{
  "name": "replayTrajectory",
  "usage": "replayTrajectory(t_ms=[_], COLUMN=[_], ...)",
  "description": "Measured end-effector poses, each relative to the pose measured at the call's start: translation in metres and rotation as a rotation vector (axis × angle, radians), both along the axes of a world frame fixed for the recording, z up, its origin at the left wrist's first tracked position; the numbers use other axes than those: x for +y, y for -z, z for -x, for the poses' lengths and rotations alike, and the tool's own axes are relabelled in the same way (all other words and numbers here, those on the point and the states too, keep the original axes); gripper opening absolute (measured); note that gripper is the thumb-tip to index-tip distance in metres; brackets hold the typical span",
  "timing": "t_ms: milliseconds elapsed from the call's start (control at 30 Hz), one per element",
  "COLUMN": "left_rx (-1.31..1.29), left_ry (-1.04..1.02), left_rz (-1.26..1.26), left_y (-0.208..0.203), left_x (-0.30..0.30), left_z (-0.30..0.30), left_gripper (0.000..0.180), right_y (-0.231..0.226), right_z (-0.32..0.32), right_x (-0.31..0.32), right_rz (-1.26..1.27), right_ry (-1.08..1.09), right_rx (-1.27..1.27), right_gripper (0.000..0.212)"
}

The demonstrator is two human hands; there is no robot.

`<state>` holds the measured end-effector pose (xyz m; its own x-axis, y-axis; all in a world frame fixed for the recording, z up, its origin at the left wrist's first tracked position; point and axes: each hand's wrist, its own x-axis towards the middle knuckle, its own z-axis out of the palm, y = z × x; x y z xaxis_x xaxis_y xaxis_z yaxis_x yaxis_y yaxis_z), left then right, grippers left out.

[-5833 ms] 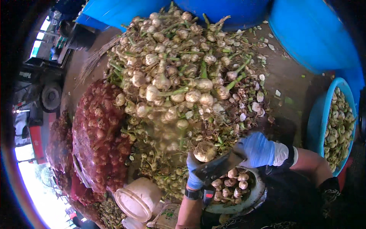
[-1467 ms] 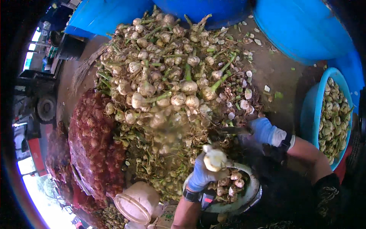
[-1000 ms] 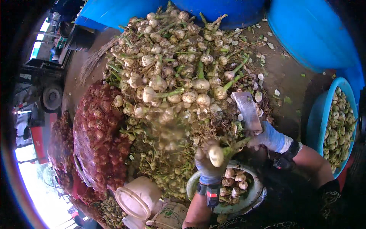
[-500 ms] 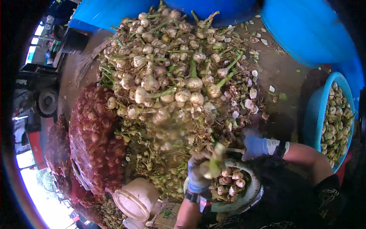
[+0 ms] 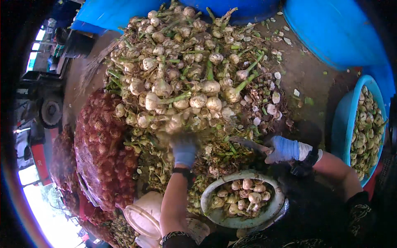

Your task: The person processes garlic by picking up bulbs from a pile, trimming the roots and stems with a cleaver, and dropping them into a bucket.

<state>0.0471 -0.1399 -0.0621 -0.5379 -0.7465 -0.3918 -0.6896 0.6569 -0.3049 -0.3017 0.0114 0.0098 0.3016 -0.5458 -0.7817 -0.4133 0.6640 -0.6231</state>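
A big heap of garlic bulbs with stalks and roots fills the middle. My left hand, in a blue glove, reaches to the heap's near side; motion smears its fingers, so what they hold cannot be told. My right hand, also blue-gloved, is closed around a knife whose blade points left over loose trimmings. Between my arms sits an oval basin with a pale rim. Several trimmed garlic bulbs lie inside it.
Red mesh sacks of garlic stand on the left. A whitish bucket is tipped near my left forearm. At right is a light-blue tub of garlic pieces. Larger blue tubs line the back. Peelings litter the floor.
My left hand has moved from above the basin, where it held a garlic bulb, up and left to the heap; that bulb is no longer seen in it. The right hand keeps the knife.
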Motion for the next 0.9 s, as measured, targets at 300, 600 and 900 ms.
replayTrajectory(t_ms=[300,600,900], left_rx=[1.166,1.462,0.96], left_ry=[-0.799,-1.021,-1.266], left_rz=[-0.614,-1.203,-1.449], left_y=[-0.066,-0.124,-0.145], left_x=[0.042,0.112,0.12], left_z=[0.035,0.082,0.095], left_gripper=[0.058,0.078,0.076], right_y=[-0.039,-0.088,-0.063], right_z=[-0.02,-0.038,-0.029], right_x=[-0.009,-0.023,-0.015], right_rz=[0.662,0.797,0.8], right_ry=[-0.269,-0.51,-0.441], right_rx=[0.229,0.253,0.257], right_gripper=[0.031,0.043,0.042])
